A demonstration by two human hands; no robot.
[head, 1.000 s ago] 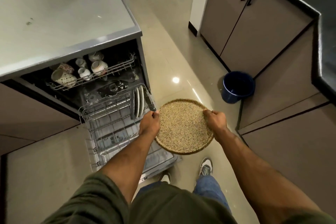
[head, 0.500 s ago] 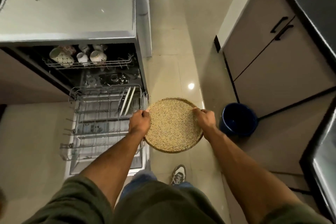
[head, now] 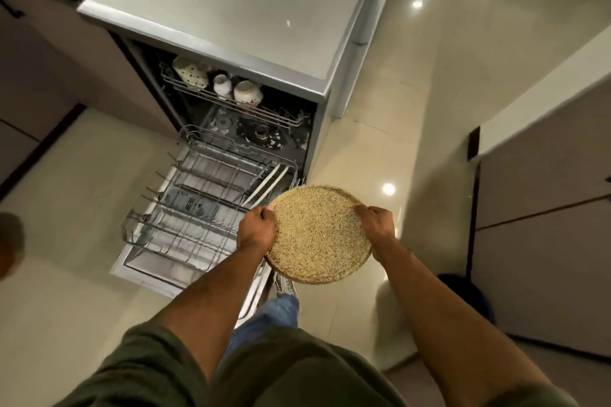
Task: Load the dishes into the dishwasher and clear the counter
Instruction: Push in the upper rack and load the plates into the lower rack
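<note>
Dishwasher [head: 330, 89] open, glossy tiled floor [head: 380, 129]

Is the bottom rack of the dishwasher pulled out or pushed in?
Pulled out. The lower rack sits over the open door, outside the dishwasher.

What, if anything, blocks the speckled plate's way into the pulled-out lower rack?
Nothing visible does. Both hands, left hand and right hand, grip the speckled plate beside the lower rack. Two white plates fill its far right corner; the other slots look free.
</note>
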